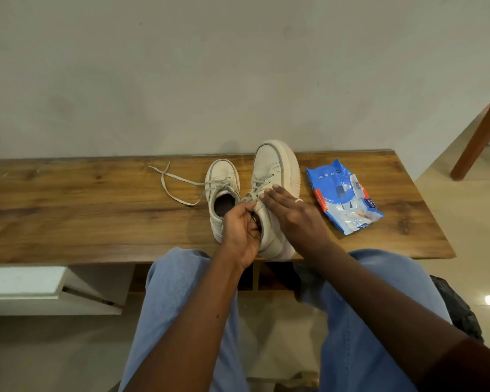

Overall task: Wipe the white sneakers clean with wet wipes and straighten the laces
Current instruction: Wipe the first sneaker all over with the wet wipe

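Observation:
Two white sneakers stand side by side on the wooden bench [82,210]. The left sneaker [222,182] sits flat, its loose laces [171,183] trailing out to the left. The right sneaker [275,171] is tilted onto its side, sole facing right. My left hand [242,230] grips the collar of the right sneaker at its opening. With fingers straight, my right hand [290,210] lies flat on that sneaker's side, just below the laces. A blue pack of wet wipes [344,196] lies to the right of the shoes.
A pale wall rises right behind the bench. My knees in blue jeans [181,306] are below the bench's front edge. A wooden furniture leg [481,137] slants at the far right, and a white board [23,281] lies on the floor at left.

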